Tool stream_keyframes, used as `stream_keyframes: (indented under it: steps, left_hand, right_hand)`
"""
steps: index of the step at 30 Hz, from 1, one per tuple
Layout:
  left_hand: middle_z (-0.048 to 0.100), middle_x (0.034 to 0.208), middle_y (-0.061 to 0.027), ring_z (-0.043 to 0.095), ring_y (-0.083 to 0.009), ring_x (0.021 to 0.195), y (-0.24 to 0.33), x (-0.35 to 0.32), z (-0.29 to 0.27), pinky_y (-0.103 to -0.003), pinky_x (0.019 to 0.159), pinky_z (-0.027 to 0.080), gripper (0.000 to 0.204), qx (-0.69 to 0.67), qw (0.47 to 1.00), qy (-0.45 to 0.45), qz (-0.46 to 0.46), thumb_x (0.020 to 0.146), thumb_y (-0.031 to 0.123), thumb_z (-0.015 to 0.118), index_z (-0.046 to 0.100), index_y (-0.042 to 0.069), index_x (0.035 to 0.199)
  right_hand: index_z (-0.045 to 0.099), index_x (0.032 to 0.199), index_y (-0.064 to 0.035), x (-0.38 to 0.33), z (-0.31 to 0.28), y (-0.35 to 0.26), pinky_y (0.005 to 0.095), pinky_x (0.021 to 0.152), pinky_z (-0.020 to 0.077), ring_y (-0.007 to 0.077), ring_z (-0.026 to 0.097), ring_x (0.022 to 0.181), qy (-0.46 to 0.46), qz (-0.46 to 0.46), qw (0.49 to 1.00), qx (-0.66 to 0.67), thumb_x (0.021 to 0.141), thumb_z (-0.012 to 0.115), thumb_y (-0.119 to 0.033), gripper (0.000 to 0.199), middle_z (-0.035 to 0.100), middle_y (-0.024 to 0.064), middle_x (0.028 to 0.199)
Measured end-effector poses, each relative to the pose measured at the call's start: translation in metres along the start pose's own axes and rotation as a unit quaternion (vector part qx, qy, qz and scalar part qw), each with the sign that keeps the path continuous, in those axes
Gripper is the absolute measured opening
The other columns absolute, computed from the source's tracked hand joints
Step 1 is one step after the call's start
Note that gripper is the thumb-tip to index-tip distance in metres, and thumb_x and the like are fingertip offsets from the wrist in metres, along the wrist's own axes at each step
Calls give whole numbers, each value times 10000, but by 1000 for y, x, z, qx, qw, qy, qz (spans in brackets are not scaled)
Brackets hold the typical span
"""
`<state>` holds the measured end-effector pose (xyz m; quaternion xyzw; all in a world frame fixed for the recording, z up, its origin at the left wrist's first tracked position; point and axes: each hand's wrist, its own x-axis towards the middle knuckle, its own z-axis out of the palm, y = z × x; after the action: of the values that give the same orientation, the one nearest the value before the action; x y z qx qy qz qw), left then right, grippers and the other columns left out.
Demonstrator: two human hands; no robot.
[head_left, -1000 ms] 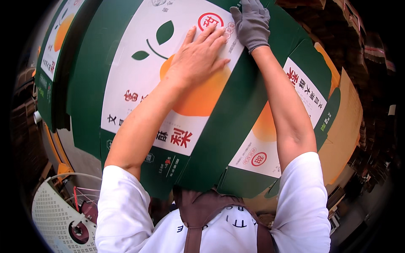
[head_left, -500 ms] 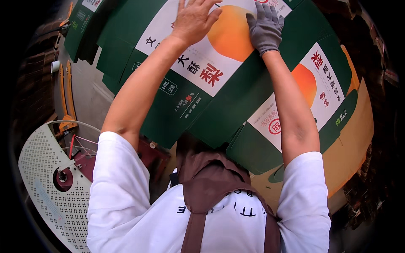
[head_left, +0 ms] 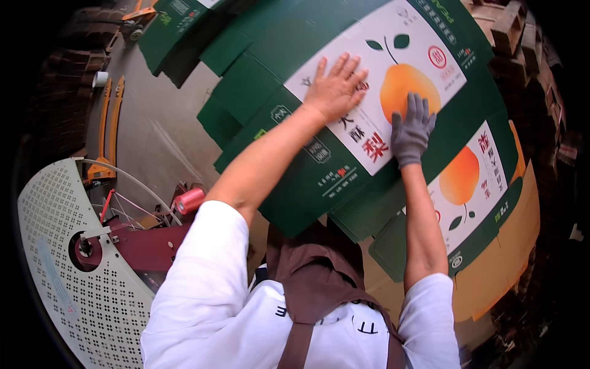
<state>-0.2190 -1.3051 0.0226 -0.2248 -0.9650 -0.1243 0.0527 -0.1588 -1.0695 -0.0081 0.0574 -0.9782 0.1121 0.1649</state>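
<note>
In front of me lies a flat green carton blank point(head_left: 295, 178) with a white panel and a printed orange pear. My bare left hand point(head_left: 337, 89) rests flat on the white panel, fingers spread, left of the pear. My right hand point(head_left: 413, 130), in a grey glove, lies over the pear's lower edge with its fingers stretched out. Neither hand grips anything. To the right, beside my right forearm, shows another white panel point(head_left: 470, 178) with a pear; whether it belongs to the same blank, I cannot tell.
Tan cardboard point(head_left: 507, 246) sticks out under the green at the right. Wooden pallets point(head_left: 509, 27) stand far right. At the left are a perforated white machine disc point(head_left: 55, 221), a pink film roll point(head_left: 189, 200) and yellow forks point(head_left: 113, 123). More green cartons point(head_left: 178, 37) stand upper left.
The view has shifted, so the hands and printed panel sit lower and farther right, with more of the pear showing. Both hands stay flat on the carton.
</note>
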Motion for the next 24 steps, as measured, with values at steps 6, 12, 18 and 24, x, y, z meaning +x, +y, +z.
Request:
stream_keyframes:
  steps: [6, 12, 18, 24]
  left_hand:
    - [347, 1550, -86, 267, -249, 1467, -51, -22, -39, -549, 1186, 157, 491, -179, 983, -46, 2, 991, 400, 482, 452, 174, 1426]
    - [292, 1584, -79, 207, -262, 1486, -308, -51, -129, -655, 1129, 160, 589, 159, 950, 100, -248, 973, 464, 503, 384, 191, 1481]
    - [239, 1611, -83, 201, -257, 1489, -466, -134, -137, -543, 1161, 208, 773, 145, 894, -6, -425, 916, 560, 559, 277, 201, 1539]
    - [511, 1430, -102, 527, -291, 1269, -447, -171, -142, -400, 998, 475, 534, 245, 940, 37, -237, 898, 111, 580, 462, 119, 1419]
  right_hand:
    - [332, 1497, -98, -53, -18, -107, 575, 1172, 141, 355, 255, 1461, -59, 8, 998, -17, 954, 456, -523, 700, 308, 141, 1568]
    - [308, 1500, -68, -56, -23, -96, 555, 1179, 141, 368, 235, 1466, -87, 27, 994, -57, 984, 334, -562, 714, 282, 180, 1573]
    - [307, 1502, -60, -57, -23, -104, 564, 1179, 126, 397, 228, 1460, -119, 21, 989, -80, 963, 345, -570, 743, 274, 215, 1565]
    - [351, 1478, -65, -57, -18, -105, 559, 1178, 132, 388, 246, 1453, -110, 22, 991, -68, 951, 390, -582, 739, 291, 209, 1557]
